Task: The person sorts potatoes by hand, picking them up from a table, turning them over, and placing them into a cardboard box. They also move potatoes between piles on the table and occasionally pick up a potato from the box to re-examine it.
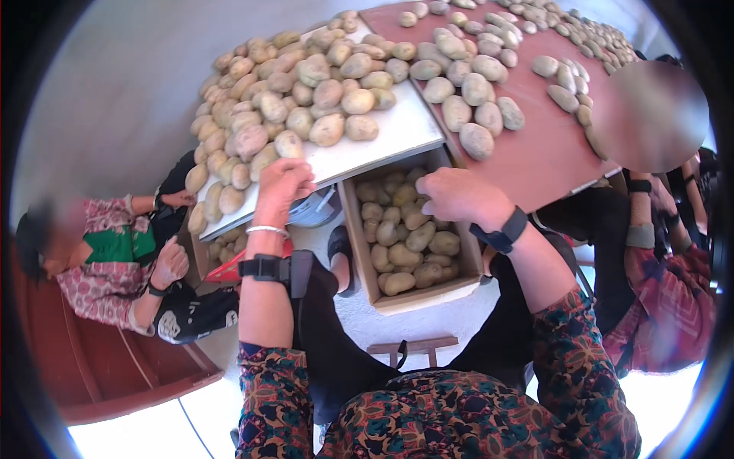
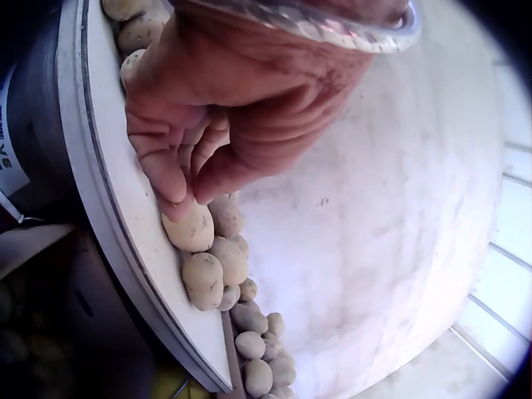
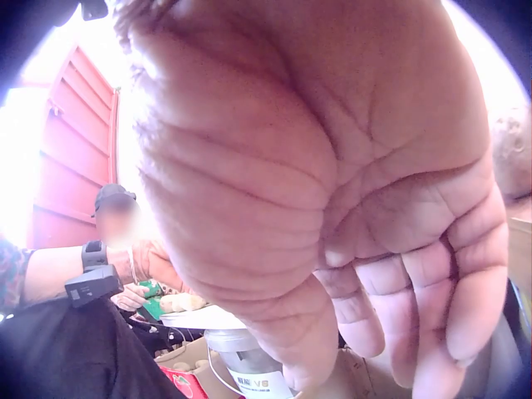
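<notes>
My left hand (image 1: 281, 183) is held at the front edge of the white tabletop (image 1: 382, 151), near the heaped potatoes (image 1: 267, 107). Its fingers are loosely bent, with thumb and fingertips close together and nothing seen between them. In the left wrist view the fingertips overlap a pale potato (image 2: 193, 229) beside the table edge. Over the rear right part of a cardboard box (image 1: 428, 301) hovers my right hand (image 1: 465, 195), holding nothing. The right wrist view shows its palm (image 3: 366, 125) with relaxed fingers. Several potatoes (image 1: 401, 256) lie inside the box.
A reddish tabletop (image 1: 535, 153) adjoins on the right, bearing more potatoes (image 1: 478, 92). A bucket (image 1: 312, 212) stands left of the box. One person (image 1: 111, 245) sits at left, others at right (image 1: 657, 306). A low wooden stool (image 1: 413, 348) is between my legs.
</notes>
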Tool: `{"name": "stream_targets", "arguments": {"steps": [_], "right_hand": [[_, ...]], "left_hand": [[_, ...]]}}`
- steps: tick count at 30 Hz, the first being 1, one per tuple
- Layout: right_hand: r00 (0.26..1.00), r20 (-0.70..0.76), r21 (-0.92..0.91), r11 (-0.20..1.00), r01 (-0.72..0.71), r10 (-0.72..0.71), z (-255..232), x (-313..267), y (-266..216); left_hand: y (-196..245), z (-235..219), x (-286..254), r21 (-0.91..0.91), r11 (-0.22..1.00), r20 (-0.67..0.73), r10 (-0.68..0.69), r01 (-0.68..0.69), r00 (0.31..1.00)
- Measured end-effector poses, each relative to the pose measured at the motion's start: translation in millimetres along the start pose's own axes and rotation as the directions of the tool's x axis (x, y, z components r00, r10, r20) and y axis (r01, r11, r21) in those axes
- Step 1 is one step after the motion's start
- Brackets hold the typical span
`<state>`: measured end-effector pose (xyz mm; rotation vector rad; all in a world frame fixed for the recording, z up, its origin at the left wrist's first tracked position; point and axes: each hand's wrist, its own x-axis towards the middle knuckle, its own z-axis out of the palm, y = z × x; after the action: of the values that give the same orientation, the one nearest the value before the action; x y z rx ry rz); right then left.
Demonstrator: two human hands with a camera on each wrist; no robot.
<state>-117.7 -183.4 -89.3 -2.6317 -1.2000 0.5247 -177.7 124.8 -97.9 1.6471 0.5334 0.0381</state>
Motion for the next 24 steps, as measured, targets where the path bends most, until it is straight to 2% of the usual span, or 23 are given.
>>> {"name": "stream_targets", "arguments": {"steps": [3, 5, 6, 10, 16, 24], "right_hand": [[0.994, -0.092, 0.015, 0.998, 0.063, -0.062, 11, 0, 7], [1.000, -0.004, -0.010, 1.000, 0.001, -0.001, 13, 5, 6], [1.000, -0.017, -0.010, 1.000, -0.014, 0.014, 10, 3, 3], [0.999, -0.016, 0.029, 0.999, -0.041, 0.041, 2, 0, -5], [0.995, 0.066, -0.002, 0.998, -0.070, 0.070, -2, -1, -7], [0.995, 0.054, -0.014, 0.996, -0.086, 0.086, 0, -3, -9]], "left_hand": [[-9, -6, 7, -0.026, 0.998, -0.036, 0.061, -0.062, 0.997], [-13, -9, 12, -0.039, 0.998, -0.048, 0.057, -0.058, 0.997], [-14, -13, 13, -0.012, 0.999, -0.010, 0.045, -0.045, 0.999], [-12, -15, 15, 0.014, 1.000, -0.101, -0.010, 0.012, 0.995], [-17, -19, 21, -0.035, 0.999, -0.118, -0.008, 0.004, 0.993], [-16, -22, 20, -0.033, 0.999, -0.124, 0.005, -0.009, 0.992]]}}
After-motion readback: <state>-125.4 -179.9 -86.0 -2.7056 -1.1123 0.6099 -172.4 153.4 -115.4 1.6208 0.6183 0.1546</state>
